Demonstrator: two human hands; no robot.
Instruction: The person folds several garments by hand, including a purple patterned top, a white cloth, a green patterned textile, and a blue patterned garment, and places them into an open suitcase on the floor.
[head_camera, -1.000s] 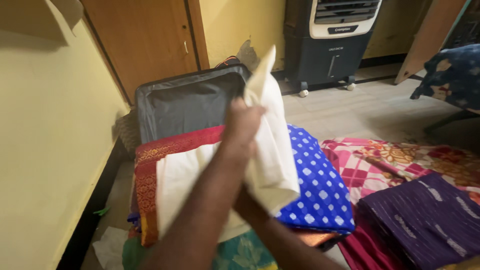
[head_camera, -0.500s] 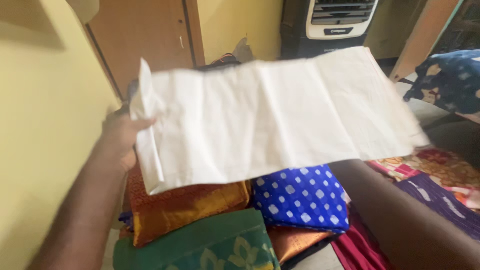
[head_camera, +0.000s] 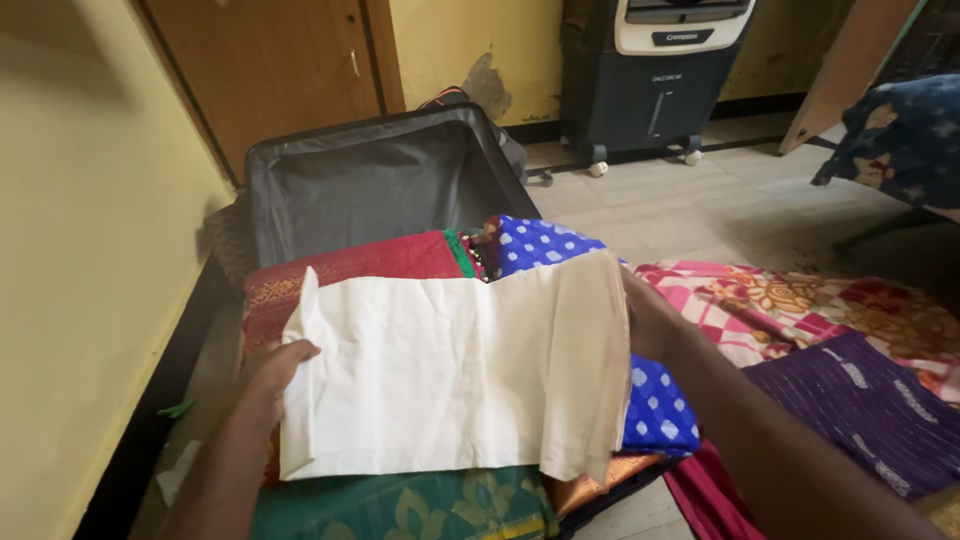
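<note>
While the cream cloth (head_camera: 450, 375) is lying spread over the clothes stacked in the open suitcase (head_camera: 370, 180), both hands are gripping its ends. Left hand (head_camera: 272, 375) is pinching the cloth's left edge, fingers curled round it, thumb on top. Right hand (head_camera: 648, 318) is holding the right end, where the cloth is folding upward into a standing flap; the flap is hiding most of the fingers, so how far they are closing is unclear, but they are clearly gripping the fabric. Cloth is sitting on a red-and-gold sari (head_camera: 350, 265) at the back left, overlapping a blue polka-dot fabric (head_camera: 545, 243) on the right, with a green patterned fabric (head_camera: 420, 505) showing under its front edge. Suitcase lid is leaning open against the wooden door (head_camera: 270, 70) and the yellow wall (head_camera: 80, 270). Right of the case, a pink floral sheet (head_camera: 790, 305) and a purple striped fabric (head_camera: 860, 410) are lying on the floor. An air cooler (head_camera: 650, 70) is standing at the back.
</note>
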